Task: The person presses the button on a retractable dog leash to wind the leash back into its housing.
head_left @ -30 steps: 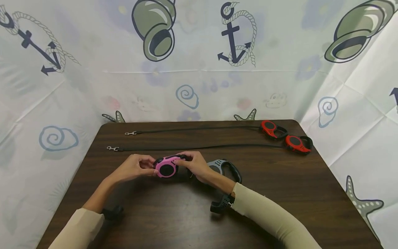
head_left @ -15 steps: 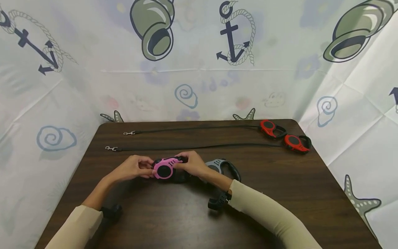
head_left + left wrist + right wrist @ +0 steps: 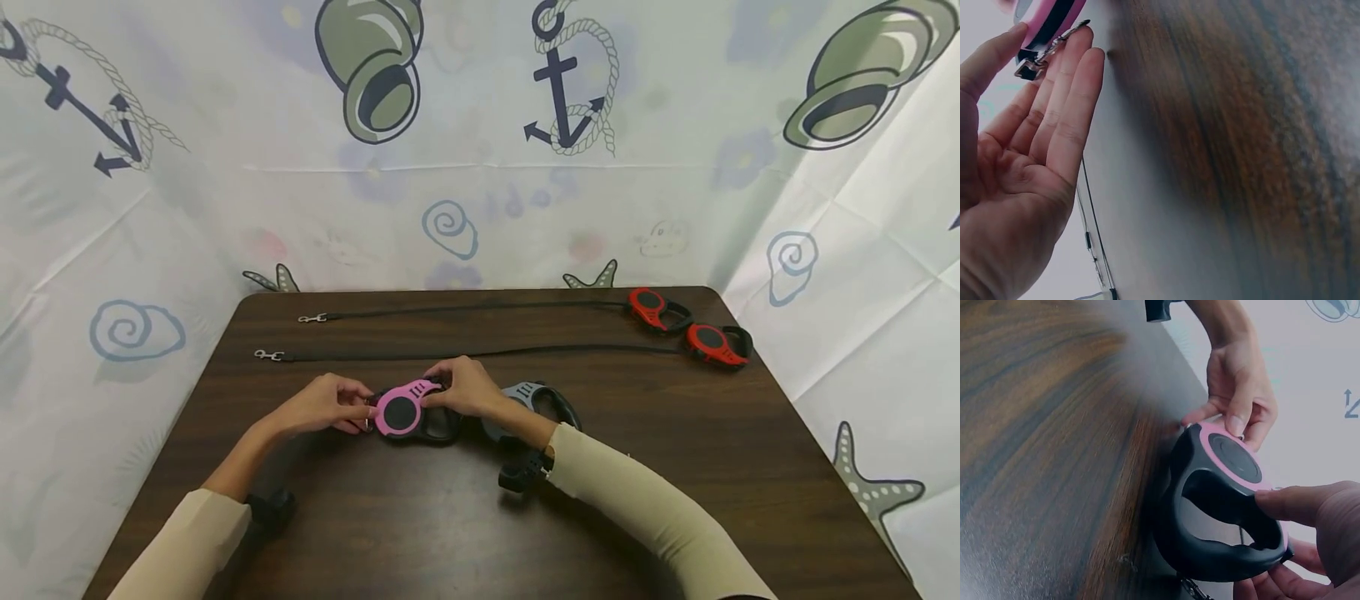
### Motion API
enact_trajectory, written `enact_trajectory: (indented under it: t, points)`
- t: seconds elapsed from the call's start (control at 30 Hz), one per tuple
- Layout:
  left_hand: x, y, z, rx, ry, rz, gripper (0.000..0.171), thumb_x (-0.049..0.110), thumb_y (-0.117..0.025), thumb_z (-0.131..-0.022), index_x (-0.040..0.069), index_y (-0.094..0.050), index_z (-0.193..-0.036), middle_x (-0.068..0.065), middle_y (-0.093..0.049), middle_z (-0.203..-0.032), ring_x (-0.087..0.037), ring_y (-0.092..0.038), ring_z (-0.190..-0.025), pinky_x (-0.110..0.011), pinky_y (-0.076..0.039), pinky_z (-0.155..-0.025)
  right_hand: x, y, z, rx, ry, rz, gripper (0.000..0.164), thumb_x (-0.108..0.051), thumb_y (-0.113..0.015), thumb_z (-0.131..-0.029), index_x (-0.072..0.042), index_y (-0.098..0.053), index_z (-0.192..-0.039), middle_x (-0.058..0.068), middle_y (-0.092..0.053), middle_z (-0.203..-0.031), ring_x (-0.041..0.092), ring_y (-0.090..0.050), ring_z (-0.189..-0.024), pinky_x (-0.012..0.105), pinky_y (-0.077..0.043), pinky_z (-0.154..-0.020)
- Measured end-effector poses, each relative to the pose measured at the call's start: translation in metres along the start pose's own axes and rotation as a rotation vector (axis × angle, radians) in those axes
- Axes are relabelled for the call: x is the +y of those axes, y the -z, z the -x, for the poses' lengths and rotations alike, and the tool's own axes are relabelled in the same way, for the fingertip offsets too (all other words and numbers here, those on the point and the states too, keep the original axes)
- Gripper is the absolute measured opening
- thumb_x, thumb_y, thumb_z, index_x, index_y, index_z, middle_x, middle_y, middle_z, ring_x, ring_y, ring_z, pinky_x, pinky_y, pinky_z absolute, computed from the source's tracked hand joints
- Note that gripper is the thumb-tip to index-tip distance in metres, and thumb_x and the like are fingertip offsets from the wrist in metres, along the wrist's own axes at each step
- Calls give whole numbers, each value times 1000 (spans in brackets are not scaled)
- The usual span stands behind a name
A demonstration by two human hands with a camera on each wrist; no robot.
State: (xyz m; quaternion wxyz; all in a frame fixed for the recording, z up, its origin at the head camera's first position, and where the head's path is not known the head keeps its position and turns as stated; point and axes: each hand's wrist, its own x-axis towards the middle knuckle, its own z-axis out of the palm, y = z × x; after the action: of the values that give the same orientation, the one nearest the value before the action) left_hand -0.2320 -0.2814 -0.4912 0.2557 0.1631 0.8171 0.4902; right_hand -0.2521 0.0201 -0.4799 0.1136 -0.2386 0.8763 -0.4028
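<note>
A pink and black retractable dog leash (image 3: 401, 412) is between both hands, low over the table. My left hand (image 3: 322, 406) holds its left end, thumb on the pink casing. In the left wrist view the fingers lie almost straight beneath its metal clip (image 3: 1054, 49). My right hand (image 3: 468, 390) pinches the casing near the handle, thumb on top and fingers below, as the right wrist view shows. The black loop handle (image 3: 1210, 556) faces the wrist camera there. Just right of it lies a grey retractable leash (image 3: 522, 391), partly hidden by my right hand and wrist.
Two red retractable leashes (image 3: 648, 304) lie at the table's back right. Their black cords (image 3: 480, 353) stretch left across the table to metal clips (image 3: 268, 356). A printed cloth (image 3: 495, 208) hangs behind the table (image 3: 390, 517) and along its sides.
The pink leash has turned in my hands, so its black face and loop handle now show fully, with the handle swung toward me. My right hand has shifted slightly up along its top edge.
</note>
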Motion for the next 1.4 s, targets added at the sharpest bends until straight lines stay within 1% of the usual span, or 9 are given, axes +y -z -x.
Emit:
enact_trajectory:
  t: [0.13,0.3,0.43,0.63,0.87,1.07,1.2,1.33,1.4]
  points:
    - [1,0,-2,4,30,-25,40,17,-75,-101,-10,-66,-129,-16,-77,-98,-30,-78,-90,-37,-63,-79,3,0,-3,-6,-19,43,40,-29,-90,-87,-10,-79,-120,-3,-71,-90,9,-55,-76,23,-43,-68]
    - [3,-2,-4,45,54,-65,47,21,-77,-99,-11,-66,-133,-15,-78,-101,-28,-79,-88,-36,-64,-77,6,1,-8,-23,-15,98,38,-32,-89,-87,-10,-80,-117,-4,-73,-90,8,-55,-73,22,-43,-67]
    - [6,-6,-4,68,58,-62,47,19,-77,-99,-12,-66,-132,-16,-78,-102,-28,-80,-86,-36,-64,-75,9,1,-10,-49,-21,124,38,-35,-88,-88,-10,-80,-117,-3,-75,-94,8,-56,-76,23,-45,-69]
    - [11,-12,-5,75,51,-41,48,13,-78,-97,-16,-64,-132,-16,-78,-95,-31,-79,-85,-37,-64,-73,13,1,-13,-69,-19,155,35,-38,-88,-88,-14,-82,-113,-3,-79,-103,7,-63,-84,26,-51,-78]
    - [14,-12,-6,91,39,-156,45,13,-81,-94,-13,-68,-128,-11,-80,-91,-24,-79,-81,-34,-63,-68,15,1,-15,-63,13,166,31,-36,-87,-89,-14,-82,-109,-3,-80,-101,7,-66,-84,26,-52,-77]
    - [15,-10,-2,94,31,-232,46,19,-82,-94,-11,-69,-127,-9,-79,-87,-23,-78,-77,-33,-63,-65,14,4,-10,-54,61,183,31,-35,-85,-91,-12,-82,-111,-2,-80,-101,9,-68,-87,26,-53,-78]
    - [15,-8,1,116,55,-263,49,23,-82,-94,-10,-69,-128,-7,-79,-86,-22,-77,-76,-33,-63,-65,14,12,-5,-49,80,171,34,-33,-82,-94,-8,-80,-117,4,-80,-108,14,-70,-94,30,-55,-82]
    - [15,-5,3,139,69,-301,49,25,-83,-94,-9,-70,-127,-4,-78,-84,-19,-75,-75,-31,-62,-65,16,22,1,-48,106,148,39,-32,-80,-97,-5,-76,-124,9,-78,-116,23,-72,-104,37,-58,-89]
    - [14,-4,5,156,57,-333,46,24,-82,-94,-7,-71,-125,-3,-77,-82,-19,-73,-73,-30,-61,-64,19,27,4,-43,126,136,41,-31,-80,-97,-3,-75,-126,12,-77,-119,27,-73,-107,40,-58,-93]
